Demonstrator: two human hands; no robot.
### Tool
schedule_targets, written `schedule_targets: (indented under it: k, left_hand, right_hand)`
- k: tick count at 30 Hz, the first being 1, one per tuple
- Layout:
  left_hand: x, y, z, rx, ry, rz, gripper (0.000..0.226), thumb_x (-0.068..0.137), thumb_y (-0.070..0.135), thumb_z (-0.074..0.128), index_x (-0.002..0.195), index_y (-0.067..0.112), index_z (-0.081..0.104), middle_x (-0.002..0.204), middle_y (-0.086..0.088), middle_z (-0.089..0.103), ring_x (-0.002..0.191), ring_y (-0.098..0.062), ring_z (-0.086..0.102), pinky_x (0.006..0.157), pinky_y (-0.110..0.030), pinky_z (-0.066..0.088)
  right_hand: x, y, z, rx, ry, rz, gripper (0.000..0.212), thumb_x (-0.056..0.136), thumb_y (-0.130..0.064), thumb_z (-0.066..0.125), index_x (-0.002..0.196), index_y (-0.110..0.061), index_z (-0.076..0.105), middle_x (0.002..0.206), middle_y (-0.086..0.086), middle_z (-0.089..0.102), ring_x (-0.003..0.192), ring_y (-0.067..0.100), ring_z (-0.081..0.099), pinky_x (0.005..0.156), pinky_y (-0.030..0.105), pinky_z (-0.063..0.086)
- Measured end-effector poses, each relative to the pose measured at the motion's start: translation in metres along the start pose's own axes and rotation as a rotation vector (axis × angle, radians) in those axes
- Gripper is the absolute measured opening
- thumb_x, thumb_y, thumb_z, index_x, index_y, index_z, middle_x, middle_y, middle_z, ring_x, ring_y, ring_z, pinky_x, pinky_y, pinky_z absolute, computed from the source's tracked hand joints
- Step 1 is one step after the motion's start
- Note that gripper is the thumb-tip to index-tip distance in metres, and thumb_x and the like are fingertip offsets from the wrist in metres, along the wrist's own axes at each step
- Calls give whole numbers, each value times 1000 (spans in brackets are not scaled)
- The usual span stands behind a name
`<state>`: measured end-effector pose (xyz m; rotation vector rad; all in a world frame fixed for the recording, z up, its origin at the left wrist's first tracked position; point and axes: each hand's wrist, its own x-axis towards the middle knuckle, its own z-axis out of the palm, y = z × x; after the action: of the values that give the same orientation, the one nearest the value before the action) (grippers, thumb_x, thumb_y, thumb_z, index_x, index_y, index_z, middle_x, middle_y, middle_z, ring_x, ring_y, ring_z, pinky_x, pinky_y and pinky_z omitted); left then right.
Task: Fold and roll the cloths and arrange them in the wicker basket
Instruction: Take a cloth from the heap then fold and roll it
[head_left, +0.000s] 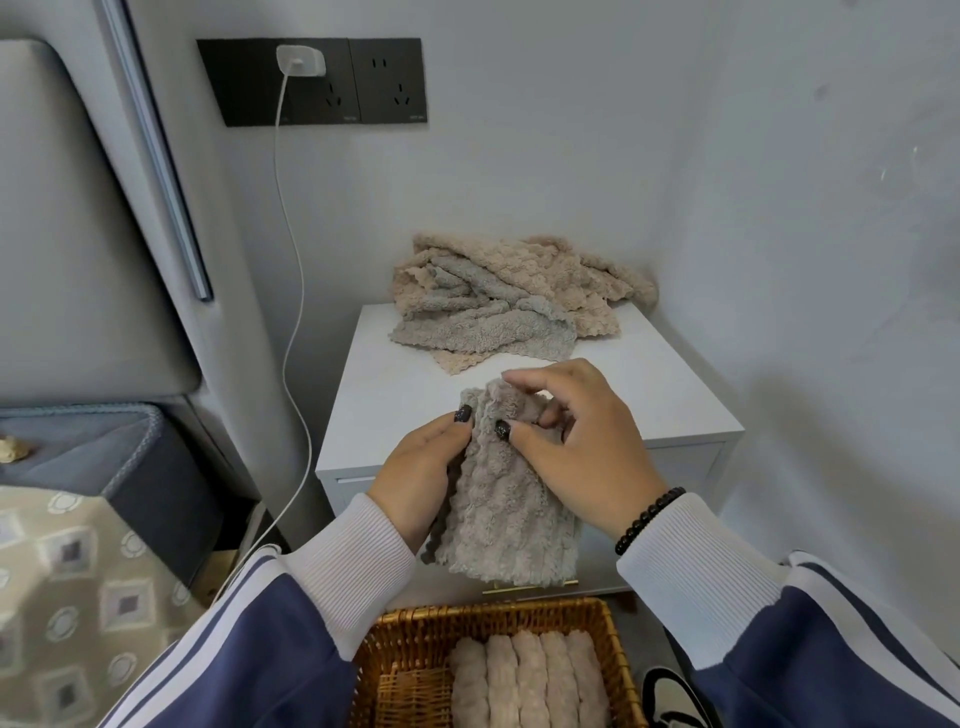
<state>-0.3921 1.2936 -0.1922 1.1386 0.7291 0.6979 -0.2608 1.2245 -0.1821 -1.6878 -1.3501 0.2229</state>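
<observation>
A folded grey fleece cloth (511, 519) hangs in front of the white nightstand. My left hand (423, 478) grips its left edge, thumb on the front. My right hand (576, 441) pinches the cloth's top end, where the fabric is curled over. Below, the wicker basket (410, 649) holds several rolled pinkish cloths (530, 680) side by side along its right half. A loose heap of beige and grey cloths (498, 296) lies at the back of the nightstand top.
The white nightstand (395, 384) stands against the wall in a corner. A white charger cable (296, 291) drops from the wall socket (311, 80) down its left side. A padded headboard and bed (78, 441) lie to the left.
</observation>
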Motion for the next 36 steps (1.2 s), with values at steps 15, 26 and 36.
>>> schedule_targets:
  k: [15, 26, 36]
  left_hand:
    - [-1, 6, -4, -4, -18, -13, 24, 97, 12, 47, 91, 3, 69, 84, -12, 74, 73, -20, 71, 69, -27, 57]
    - [-1, -1, -9, 239, -281, 119, 40, 69, 4, 79, 106, 8, 64, 95, -2, 75, 88, -16, 71, 73, -24, 56]
    - [-1, 12, -13, -207, -48, 55, 32, 70, -4, 61, 99, 8, 66, 85, -11, 74, 72, -23, 72, 61, -33, 60]
  right_hand:
    - [4, -9, -3, 58, -9, -25, 28, 74, -18, 80, 73, -38, 59, 70, -20, 54, 65, 0, 49, 61, 8, 40]
    - [10, -3, -7, 202, 102, 154, 14, 74, -35, 78, 80, -27, 68, 81, -12, 66, 65, 4, 52, 66, 17, 48]
    - [8, 2, -24, 758, -184, 631, 68, 51, -39, 82, 110, -9, 65, 94, 4, 74, 84, 19, 71, 71, 33, 55]
